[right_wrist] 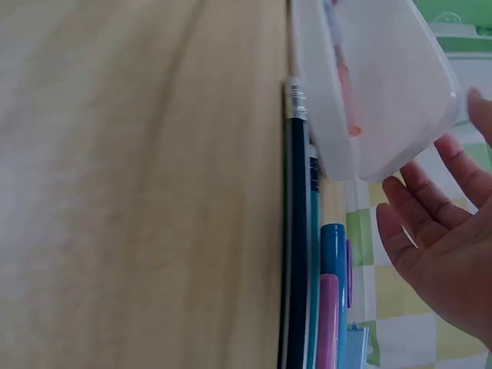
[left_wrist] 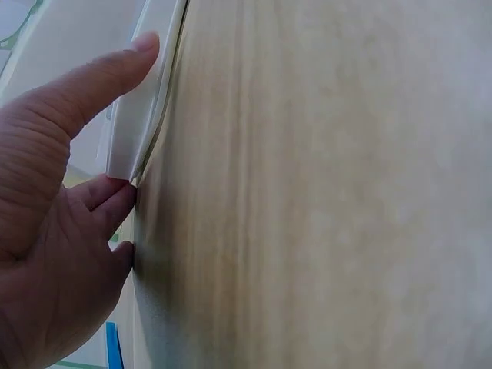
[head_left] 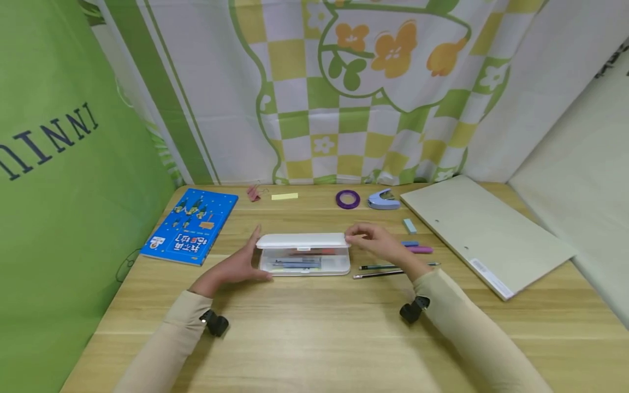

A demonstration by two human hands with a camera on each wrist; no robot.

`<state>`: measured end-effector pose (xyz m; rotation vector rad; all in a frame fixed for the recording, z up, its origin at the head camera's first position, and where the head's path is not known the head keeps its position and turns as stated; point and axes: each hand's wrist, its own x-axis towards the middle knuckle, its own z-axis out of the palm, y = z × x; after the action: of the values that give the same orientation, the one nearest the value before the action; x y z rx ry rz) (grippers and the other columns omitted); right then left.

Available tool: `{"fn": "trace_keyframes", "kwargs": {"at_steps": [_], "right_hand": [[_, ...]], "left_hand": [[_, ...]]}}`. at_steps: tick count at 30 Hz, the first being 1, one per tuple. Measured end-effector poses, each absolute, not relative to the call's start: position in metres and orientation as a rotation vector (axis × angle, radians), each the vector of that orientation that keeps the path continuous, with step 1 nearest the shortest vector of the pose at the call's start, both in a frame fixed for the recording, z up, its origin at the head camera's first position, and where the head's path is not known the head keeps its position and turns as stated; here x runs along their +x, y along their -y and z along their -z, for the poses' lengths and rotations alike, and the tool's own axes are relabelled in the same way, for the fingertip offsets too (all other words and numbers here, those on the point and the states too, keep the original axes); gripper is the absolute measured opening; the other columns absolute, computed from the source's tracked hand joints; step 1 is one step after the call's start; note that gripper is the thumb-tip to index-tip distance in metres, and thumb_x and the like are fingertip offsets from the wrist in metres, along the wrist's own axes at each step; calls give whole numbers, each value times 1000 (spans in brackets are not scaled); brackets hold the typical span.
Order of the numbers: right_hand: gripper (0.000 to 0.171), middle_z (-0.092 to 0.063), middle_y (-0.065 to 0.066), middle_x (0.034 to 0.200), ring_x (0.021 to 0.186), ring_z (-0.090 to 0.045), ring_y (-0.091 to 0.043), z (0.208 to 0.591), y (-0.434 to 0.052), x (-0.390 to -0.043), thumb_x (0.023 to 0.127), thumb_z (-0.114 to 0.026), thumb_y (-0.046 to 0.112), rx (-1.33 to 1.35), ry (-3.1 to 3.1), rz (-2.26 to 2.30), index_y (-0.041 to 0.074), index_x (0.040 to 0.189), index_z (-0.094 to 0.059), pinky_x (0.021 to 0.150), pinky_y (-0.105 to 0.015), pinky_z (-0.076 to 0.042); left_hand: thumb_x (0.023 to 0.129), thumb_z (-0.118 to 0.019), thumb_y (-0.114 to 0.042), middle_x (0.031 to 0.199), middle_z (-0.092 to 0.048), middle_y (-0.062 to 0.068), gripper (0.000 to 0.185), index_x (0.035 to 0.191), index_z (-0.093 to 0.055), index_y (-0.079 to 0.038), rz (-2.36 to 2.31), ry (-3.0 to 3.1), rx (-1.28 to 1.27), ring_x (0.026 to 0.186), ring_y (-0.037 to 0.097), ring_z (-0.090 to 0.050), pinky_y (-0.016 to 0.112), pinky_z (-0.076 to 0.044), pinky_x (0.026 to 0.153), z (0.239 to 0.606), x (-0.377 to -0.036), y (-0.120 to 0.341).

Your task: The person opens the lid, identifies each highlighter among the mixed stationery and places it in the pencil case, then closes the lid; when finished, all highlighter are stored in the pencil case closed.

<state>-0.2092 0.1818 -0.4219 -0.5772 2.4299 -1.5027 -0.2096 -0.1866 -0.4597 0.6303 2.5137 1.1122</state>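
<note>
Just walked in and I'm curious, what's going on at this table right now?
A person at a wooden table has both hands on a translucent pencil case. The left hand rests against its left end, and the right hand touches the right edge of the white lid, which is partly raised. Pens lie inside. Two pencils and some markers lie just to the right.

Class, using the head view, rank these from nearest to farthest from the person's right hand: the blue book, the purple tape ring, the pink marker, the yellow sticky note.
1. Pink marker, just right of the right hand.
2. Purple tape ring, behind the hand, toward the curtain.
3. Yellow sticky note, back, left of centre.
4. Blue book, far left.
</note>
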Motion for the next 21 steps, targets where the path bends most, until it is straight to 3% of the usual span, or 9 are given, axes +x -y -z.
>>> {"fn": "trace_keyframes", "kwargs": {"at_steps": [3,7,15,21], "right_hand": [[22,-56,-16,122,114,-52,-33,426,-180,-205,91,-65,19,-746,-2480,1378,4,107,-66,93,-46,-46],[36,-47,-19,136,124,-44,-37,428,-179,-200,88,-69,23,-846,-2533,1211,6,119,-64,99,-52,-40],[59,-33,-20,148,136,-28,-40,432,-175,-198,84,-72,29,-838,-2575,1032,5,134,-54,107,-56,-26],[61,-36,-22,145,133,-32,-42,435,-172,-197,81,-76,26,-892,-2658,924,3,133,-54,106,-55,-28]], "left_hand": [[71,-83,-32,156,-6,20,128,149,15,-7,-1110,-2486,636,142,36,-8,52,-10,113,459,-209,187],[76,-80,-33,157,2,19,118,150,7,-3,-1094,-2456,682,143,34,0,51,-8,114,457,-209,186],[92,-57,-45,155,-13,20,84,152,-12,-7,-1043,-2460,686,142,38,-12,53,-15,112,454,-209,190],[91,-59,-46,155,-19,17,82,152,-18,-11,-995,-2507,708,142,35,-16,51,-16,113,457,-211,191]]}}
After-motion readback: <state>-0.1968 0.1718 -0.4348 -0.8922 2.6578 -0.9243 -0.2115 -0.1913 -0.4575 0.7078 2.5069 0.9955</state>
